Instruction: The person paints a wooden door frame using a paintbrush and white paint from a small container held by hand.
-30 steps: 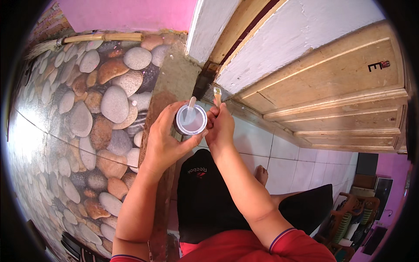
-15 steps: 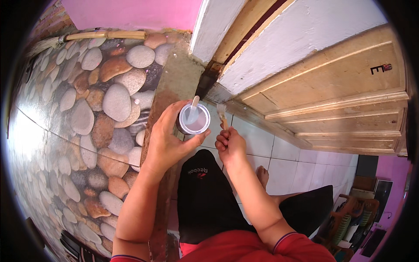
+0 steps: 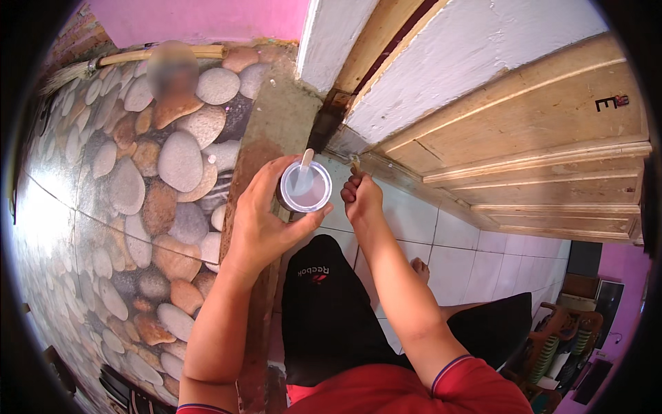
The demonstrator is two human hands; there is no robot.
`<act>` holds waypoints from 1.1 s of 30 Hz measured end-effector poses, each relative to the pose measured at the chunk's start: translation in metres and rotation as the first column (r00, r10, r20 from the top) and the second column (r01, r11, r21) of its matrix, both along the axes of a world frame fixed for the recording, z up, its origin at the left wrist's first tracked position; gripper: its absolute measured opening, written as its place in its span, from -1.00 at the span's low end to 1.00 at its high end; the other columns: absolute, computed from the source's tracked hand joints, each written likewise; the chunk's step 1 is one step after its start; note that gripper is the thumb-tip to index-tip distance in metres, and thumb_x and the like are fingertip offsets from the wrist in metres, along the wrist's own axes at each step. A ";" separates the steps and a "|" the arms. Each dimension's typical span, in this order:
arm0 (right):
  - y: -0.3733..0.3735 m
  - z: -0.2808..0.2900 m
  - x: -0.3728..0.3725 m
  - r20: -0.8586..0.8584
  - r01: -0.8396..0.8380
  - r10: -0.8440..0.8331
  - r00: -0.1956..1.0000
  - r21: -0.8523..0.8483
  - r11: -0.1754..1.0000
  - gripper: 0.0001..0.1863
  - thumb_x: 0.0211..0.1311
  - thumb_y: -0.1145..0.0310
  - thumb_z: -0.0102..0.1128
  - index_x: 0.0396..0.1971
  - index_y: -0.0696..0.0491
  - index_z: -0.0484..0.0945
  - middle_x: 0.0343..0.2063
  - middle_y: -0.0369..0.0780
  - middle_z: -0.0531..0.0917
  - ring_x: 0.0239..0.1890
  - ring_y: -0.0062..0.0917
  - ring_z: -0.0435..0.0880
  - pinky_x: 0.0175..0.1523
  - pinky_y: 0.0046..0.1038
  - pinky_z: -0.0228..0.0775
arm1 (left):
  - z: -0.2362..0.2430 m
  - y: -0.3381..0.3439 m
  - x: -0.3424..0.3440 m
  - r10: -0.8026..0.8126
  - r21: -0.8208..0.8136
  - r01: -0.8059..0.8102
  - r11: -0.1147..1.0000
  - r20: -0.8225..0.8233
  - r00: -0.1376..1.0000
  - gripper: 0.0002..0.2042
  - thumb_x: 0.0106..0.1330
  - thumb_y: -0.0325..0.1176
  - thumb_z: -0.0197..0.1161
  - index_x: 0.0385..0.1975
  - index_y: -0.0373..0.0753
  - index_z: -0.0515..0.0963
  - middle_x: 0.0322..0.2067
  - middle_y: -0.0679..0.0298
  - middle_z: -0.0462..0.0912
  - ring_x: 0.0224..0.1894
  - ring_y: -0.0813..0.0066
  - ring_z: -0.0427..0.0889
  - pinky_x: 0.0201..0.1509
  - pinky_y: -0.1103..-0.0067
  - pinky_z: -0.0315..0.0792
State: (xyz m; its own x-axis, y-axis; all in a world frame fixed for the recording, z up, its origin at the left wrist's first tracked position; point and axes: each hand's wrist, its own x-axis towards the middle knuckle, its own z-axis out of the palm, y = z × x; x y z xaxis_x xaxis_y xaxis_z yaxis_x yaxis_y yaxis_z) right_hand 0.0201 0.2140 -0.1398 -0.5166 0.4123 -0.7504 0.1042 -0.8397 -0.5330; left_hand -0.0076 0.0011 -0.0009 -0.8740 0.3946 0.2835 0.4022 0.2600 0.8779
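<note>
Your left grip [image 3: 265, 224] pinches a tub [image 3: 312, 194]. Your right grip [image 3: 364, 196] clasps a brush [image 3: 356, 168] near the door's [image 3: 510, 131] corner.

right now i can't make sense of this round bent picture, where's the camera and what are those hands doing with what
There is no machine: these are a person's own bare hands, seen by a wide fisheye camera worn on the head, looking down. That is why straight edges curve near the rim. Picture left is the person's left.

The left hand holds a round tub with a flat wooden stick leaning in it. The right hand grips what looks like a small brush; its tip is hard to make out.

On the left is a pebble-patterned floor with a broom lying by the pink wall. On the right are white tiles and a panelled wooden door.
</note>
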 end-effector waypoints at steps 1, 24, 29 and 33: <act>-0.005 0.012 0.001 -0.022 -0.009 0.010 1.000 0.025 1.000 -0.75 0.65 0.29 -0.19 -0.09 0.13 0.44 -0.57 -0.41 0.27 -0.61 -0.70 0.14 -0.54 -0.58 -0.04 | -0.002 -0.001 0.000 0.000 0.000 0.000 1.000 0.001 1.000 -0.33 0.00 -0.32 0.64 0.14 -0.35 0.52 -0.01 0.02 0.69 0.06 0.10 0.71 0.18 0.34 0.55; -0.012 0.018 0.030 0.032 -0.054 0.056 0.998 -0.059 0.997 -0.75 0.63 0.30 -0.14 -0.08 0.14 0.47 -0.56 -0.39 0.31 -0.62 -0.70 0.19 -0.55 -0.58 -0.01 | -0.002 0.002 0.001 0.001 0.013 -0.001 1.000 0.003 1.000 -0.32 0.00 -0.34 0.64 0.16 -0.36 0.52 0.00 0.04 0.68 0.03 0.17 0.73 0.15 0.39 0.56; 0.003 0.048 0.014 -0.035 0.023 -0.025 0.999 -0.048 0.999 -0.73 0.65 0.28 -0.14 -0.01 0.17 0.45 -0.58 -0.41 0.26 -0.62 -0.71 0.14 -0.54 -0.58 -0.04 | -0.002 0.001 0.000 0.009 0.003 -0.009 1.000 0.002 1.000 -0.33 0.00 -0.34 0.64 0.16 -0.36 0.52 -0.01 0.05 0.68 0.03 0.18 0.73 0.15 0.39 0.56; -0.003 0.098 0.021 -0.083 0.022 -0.015 0.996 0.081 0.996 -0.70 0.65 0.28 -0.12 0.05 0.20 0.45 -0.53 -0.40 0.27 -0.59 -0.71 0.16 -0.54 -0.58 -0.03 | -0.002 0.002 0.001 0.000 0.023 -0.001 1.000 0.039 0.999 -0.33 0.00 -0.34 0.64 0.15 -0.36 0.52 -0.01 0.05 0.68 0.03 0.18 0.72 0.14 0.38 0.56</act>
State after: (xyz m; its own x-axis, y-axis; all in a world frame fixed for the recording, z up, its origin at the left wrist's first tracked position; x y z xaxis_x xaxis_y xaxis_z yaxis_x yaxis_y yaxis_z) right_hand 0.0415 0.2106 -0.0417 -0.5665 0.4806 -0.6694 0.0420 -0.7945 -0.6059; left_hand -0.0070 0.0027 -0.0033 -0.8848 0.3879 0.2581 0.3671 0.2393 0.8989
